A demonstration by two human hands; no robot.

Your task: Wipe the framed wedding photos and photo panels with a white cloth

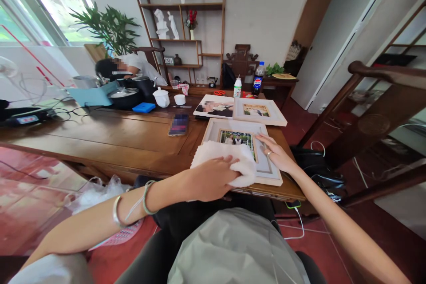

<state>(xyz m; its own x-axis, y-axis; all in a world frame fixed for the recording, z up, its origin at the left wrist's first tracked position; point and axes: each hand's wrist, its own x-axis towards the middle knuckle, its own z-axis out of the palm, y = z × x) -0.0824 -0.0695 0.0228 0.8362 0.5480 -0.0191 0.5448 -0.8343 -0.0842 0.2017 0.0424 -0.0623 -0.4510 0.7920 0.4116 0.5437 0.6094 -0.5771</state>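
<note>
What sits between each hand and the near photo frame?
The white cloth lies bunched under the left hand, covering the left part of the photo frame, so that hand meets cloth, not frame. The right hand rests flat on the frame's right side with nothing visible between.

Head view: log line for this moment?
left hand: on white cloth | right hand: flat on white rectangular photo frame

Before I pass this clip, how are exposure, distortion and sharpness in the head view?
Head view: the window is blown out to white, while the wooden table is evenly lit; wide-angle distortion slants the door frame at the right; the left hand on the white cloth and the right hand on the picture frame are sharp; the phone screen is blurred.
</note>
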